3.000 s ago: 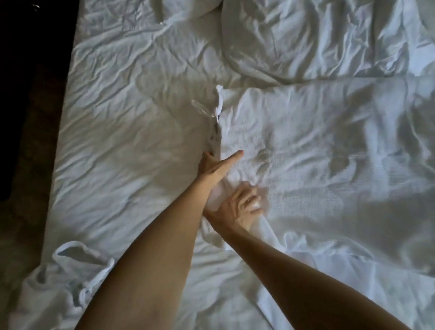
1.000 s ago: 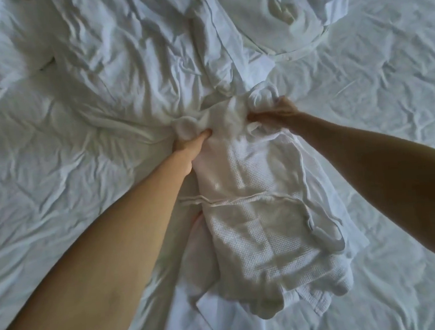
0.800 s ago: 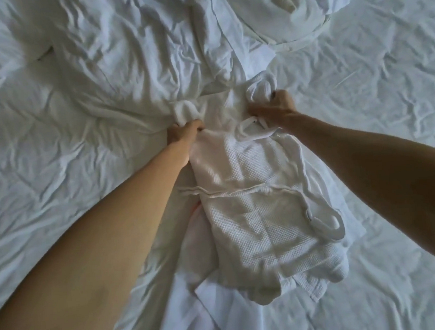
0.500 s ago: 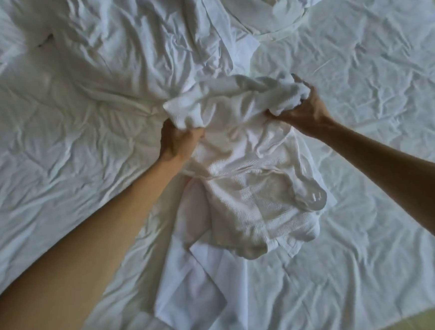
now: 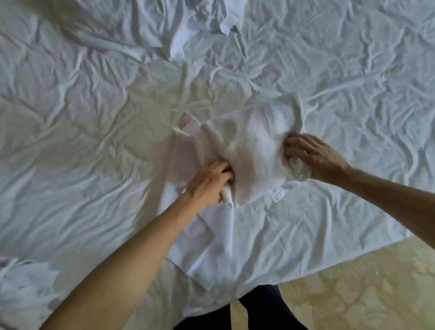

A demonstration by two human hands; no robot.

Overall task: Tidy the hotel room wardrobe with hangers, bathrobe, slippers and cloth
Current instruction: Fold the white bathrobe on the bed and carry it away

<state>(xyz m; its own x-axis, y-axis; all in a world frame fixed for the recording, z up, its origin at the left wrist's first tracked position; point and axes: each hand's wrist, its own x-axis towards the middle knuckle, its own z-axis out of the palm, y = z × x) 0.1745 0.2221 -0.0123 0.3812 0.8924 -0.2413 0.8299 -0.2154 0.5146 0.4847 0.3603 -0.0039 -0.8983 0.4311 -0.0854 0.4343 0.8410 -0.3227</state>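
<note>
While dark trouser legs (image 5: 260,320) stand on a pale patterned carpet (image 5: 372,290) at the foot of the bed (image 5: 66,140), a person bends over a folded white waffle-weave bathrobe (image 5: 251,146) lying on a flat white cloth (image 5: 204,244) on the creased sheet. The left hand (image 5: 207,184) curls its fingers round the bundle's left edge; the right hand (image 5: 312,154) grips the right edge. Beyond, rumpled bedding (image 5: 173,19) lies heaped.
</note>
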